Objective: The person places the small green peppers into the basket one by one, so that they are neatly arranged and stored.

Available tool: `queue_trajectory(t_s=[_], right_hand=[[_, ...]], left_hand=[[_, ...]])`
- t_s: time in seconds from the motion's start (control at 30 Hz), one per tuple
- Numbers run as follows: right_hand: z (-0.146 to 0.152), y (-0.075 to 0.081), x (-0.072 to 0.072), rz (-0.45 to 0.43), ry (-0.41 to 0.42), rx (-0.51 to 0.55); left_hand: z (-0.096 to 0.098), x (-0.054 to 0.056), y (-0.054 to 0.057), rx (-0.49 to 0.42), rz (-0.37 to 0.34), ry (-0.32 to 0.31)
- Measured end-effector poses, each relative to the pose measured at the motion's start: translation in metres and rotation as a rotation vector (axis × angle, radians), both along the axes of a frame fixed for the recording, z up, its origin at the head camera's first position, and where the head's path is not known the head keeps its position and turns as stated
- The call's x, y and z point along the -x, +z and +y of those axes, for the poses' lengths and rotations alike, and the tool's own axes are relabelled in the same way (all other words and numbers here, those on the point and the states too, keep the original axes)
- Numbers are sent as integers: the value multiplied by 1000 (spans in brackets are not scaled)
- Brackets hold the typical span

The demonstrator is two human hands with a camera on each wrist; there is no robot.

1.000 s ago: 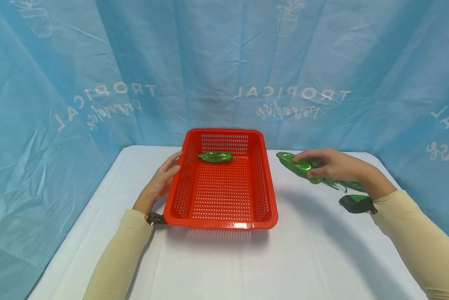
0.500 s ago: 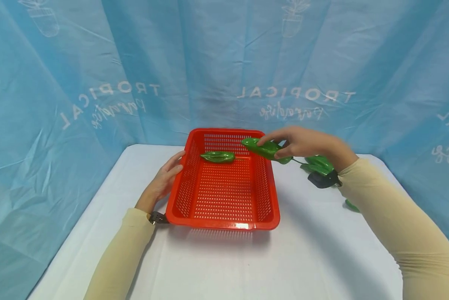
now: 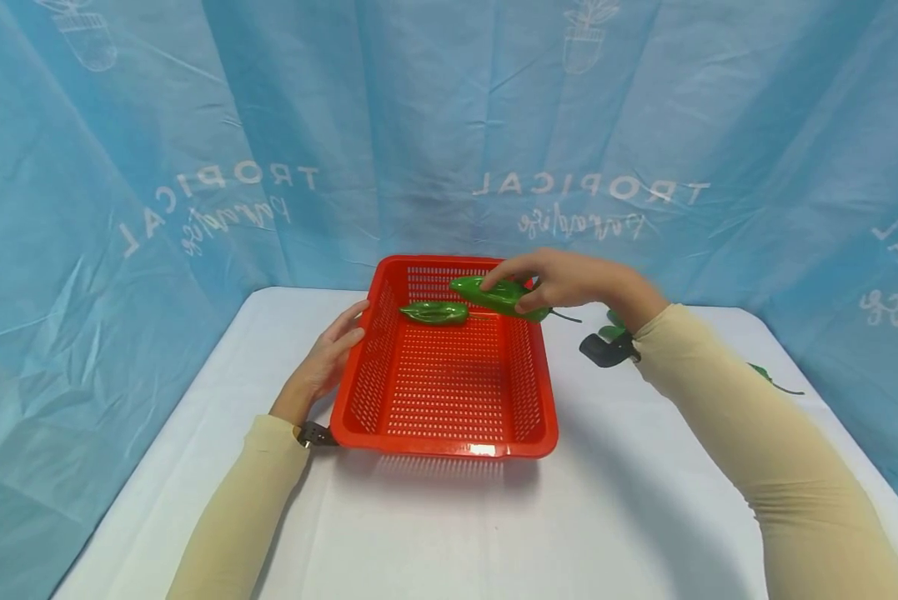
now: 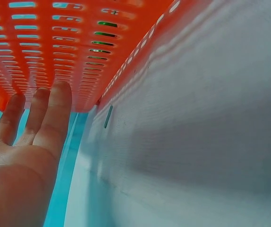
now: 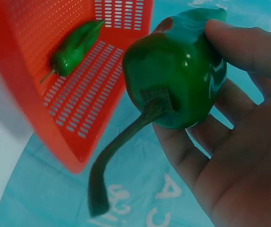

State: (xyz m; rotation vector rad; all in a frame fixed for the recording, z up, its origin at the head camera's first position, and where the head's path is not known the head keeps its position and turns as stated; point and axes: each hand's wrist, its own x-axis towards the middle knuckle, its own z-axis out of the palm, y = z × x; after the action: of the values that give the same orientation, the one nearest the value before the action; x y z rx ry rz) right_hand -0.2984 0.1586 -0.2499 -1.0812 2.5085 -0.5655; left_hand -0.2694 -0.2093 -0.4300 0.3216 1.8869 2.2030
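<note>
My right hand [image 3: 569,279] grips a glossy green pepper [image 3: 469,289] between thumb and fingers, over the back right of a red plastic basket [image 3: 418,446]. In the right wrist view the held pepper [image 5: 168,71] points its long curved stem toward the camera. A second green pepper [image 3: 435,312] lies inside the basket against its back wall. On the other side, my left hand [image 3: 328,354] rests its straight fingers along the basket's left wall; the left wrist view shows those fingers [image 4: 55,118] extended at the perforated side.
More green peppers lie on the white table [image 3: 449,533] to the right, one [image 3: 614,329] partly behind the right wrist and another [image 3: 760,370] partly covered by the sleeve. A blue printed curtain [image 3: 433,125] hangs behind and at both sides.
My right hand has carried the pepper leftward from the table's right side to above the basket. The left hand has stayed at the basket's left wall.
</note>
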Motion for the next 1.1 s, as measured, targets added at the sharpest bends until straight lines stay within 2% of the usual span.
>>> queue_trajectory(t_s=[0.23,0.4,0.63,0.97,1.1], right_hand=[[-31,-12,19,-33,2,23],[-51,-31,36,-60,32,44],[-66,-66,57,-211,-42,119],[-86,-101,69,-280,-109,179],[-96,-112,70,-277,-140,157]], left_hand=[[-4,1,-2,-14,4,8],[-4,1,-5,-16,-2,14],[-3,3,-7,38,22,8],[-3,2,-5,48,10,36],[-3,2,-7,34,9,34]])
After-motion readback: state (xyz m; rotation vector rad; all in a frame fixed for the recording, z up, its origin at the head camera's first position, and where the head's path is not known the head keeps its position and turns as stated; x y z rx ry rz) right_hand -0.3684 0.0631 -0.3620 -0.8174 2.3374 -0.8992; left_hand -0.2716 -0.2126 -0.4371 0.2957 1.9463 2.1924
